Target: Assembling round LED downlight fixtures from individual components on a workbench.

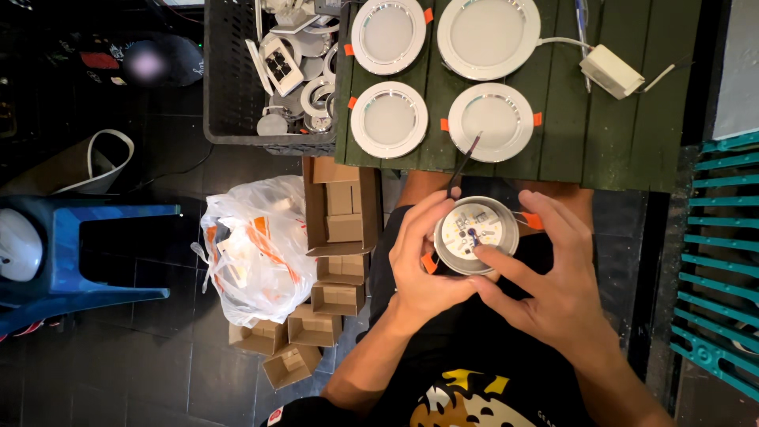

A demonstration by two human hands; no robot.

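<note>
**A:** Two hands meet on one round lamp (476, 235), held in the lap just below the near edge of the green tabletop (624, 134). How much room is there around it?

**B:** Little above: the tabletop's edge sits just over the lamp, and a thin dark tool (463, 164) sticks up from the lamp across that edge. To the lamp's left, on the floor, stand open cardboard boxes (340, 229), and beyond them a white plastic bag (253, 253). To its right, past a dark gap, is a teal slatted rack (723, 261). A blue stool (87, 253) stands far to the left, well apart.

**A:** And the hands?

**B:** The left hand (419, 261) is curled around the lamp's left rim, gripping it. The right hand (553, 285) lies half open at the right side, its forefinger stretched onto the lamp's middle; it holds nothing closed in its grasp.

**A:** What does the lamp look like?

**B:** A shallow silver-grey dish, open side up, with a pale round board inside that carries small dark spots. Orange clips show at its lower left and upper right.

**A:** On the tabletop above it?

**B:** Four finished white lamps (490, 120) lie face up, and a small white box (610, 71) with a cord. A dark crate (269, 71) of parts sits left of them.
</note>
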